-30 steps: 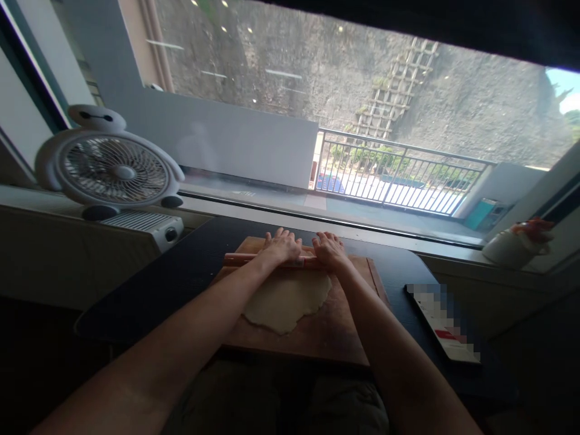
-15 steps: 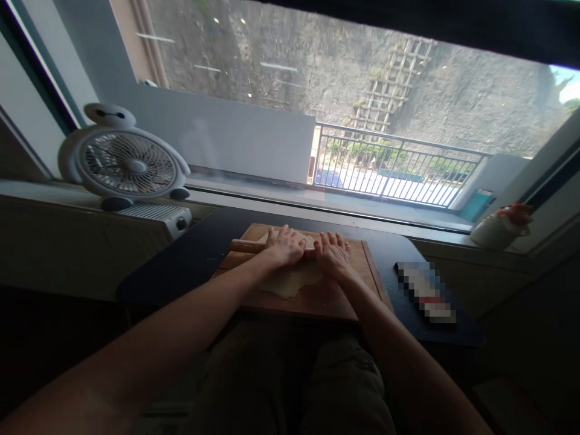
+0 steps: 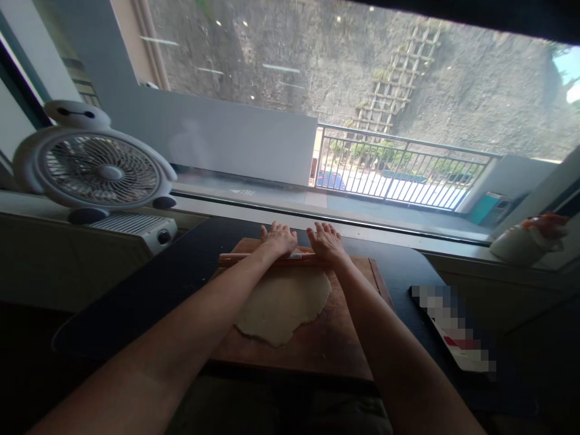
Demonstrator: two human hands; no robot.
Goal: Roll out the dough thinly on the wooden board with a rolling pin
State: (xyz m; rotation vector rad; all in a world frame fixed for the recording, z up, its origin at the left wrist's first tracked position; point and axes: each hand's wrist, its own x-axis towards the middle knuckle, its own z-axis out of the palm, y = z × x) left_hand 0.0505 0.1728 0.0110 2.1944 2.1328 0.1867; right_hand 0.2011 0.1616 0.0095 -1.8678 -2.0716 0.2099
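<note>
A wooden rolling pin (image 3: 301,261) lies crosswise near the far edge of a wooden board (image 3: 324,350). My left hand (image 3: 280,240) rests over the pin's left-middle part, with its fingers stretched forward past it. Beside it, my right hand (image 3: 326,243) lies palm-down over the right part of the pin, fingers extended and slightly spread. Neither hand wraps round the pin. On the near side of the pin spreads a flat, pale sheet of dough (image 3: 285,305) with an uneven edge. My left forearm hides part of the dough's left side.
The board sits on a dark table (image 3: 149,290). At the right lies a pixelated flat object (image 3: 453,332). A white fan (image 3: 109,172) stands on a white box (image 3: 145,229) at the left. A pale pot (image 3: 521,241) stands on the right windowsill, beyond the table.
Both hands have pushed forward, and the rolling pin has rolled away from me to the far part of the board. More of the dough shows now. The view has shifted closer.
</note>
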